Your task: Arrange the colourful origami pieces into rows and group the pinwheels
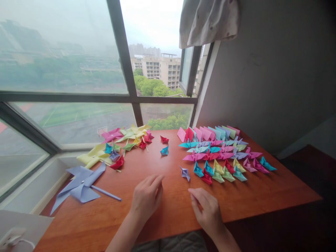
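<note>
The undersides of both hands are hidden. The left hand (148,194) rests on the table (175,213) with fingers bent and drawn together; whether it pinches anything, I cannot tell. The right hand (206,208) has its fingers curled, thumb near the forefinger, and its grip is equally unclear. Both forearms run off the bottom edge, where a grey quilted cloth (170,245) is mostly cut off.

A lavender boat (185,173) lies just beyond the right fingertips; a blue boat (164,151) is farther off, beyond the left hand, near a red boat (164,139). On the right, rows of folded paper overlap, so the rear pieces (207,133) show only as flat, pointed tips; the front boats (198,169) have sharp creases and peaked centres. On the left, pinwheels lie piled over one another, their sticks partly covered; the lavender pinwheel (84,183) shows broad curled blades and a rolled stick (106,193). Above, a wrinkled pale cloth (208,22) is cropped by the top edge. Haze blurs the view through the left pane (65,59).
</note>
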Motion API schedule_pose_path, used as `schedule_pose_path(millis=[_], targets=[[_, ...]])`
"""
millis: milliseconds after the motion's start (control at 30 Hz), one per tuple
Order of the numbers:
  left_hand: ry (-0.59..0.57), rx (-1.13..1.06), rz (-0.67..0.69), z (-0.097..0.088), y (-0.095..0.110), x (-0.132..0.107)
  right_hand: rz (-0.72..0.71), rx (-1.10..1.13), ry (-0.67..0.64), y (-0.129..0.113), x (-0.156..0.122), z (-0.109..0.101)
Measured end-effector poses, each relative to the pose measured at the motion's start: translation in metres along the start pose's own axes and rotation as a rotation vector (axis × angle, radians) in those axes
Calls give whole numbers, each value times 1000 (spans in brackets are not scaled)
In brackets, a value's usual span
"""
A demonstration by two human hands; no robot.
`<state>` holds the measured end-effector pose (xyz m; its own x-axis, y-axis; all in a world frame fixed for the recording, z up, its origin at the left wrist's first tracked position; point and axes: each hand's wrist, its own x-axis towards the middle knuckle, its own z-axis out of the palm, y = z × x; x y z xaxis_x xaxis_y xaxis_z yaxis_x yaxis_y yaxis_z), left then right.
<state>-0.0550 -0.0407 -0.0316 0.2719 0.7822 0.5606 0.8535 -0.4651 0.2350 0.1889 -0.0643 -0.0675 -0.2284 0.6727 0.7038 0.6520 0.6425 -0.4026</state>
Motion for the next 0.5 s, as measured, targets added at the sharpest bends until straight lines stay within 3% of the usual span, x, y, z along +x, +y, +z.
schedule_pose_path(millis=[133, 267, 367, 500], targets=[[-34, 296, -355, -37, -44, 17, -53, 21, -71, -18, 8, 14], [-51, 511, -660, -74, -83, 17, -105, -33, -123, -20, 15, 18], [-101, 547, -736, -87, -101, 12, -160, -50, -169, -20, 18, 22], [-227, 458, -762, -85, -116, 11, -184, -53, -207, -20, 24, 29]])
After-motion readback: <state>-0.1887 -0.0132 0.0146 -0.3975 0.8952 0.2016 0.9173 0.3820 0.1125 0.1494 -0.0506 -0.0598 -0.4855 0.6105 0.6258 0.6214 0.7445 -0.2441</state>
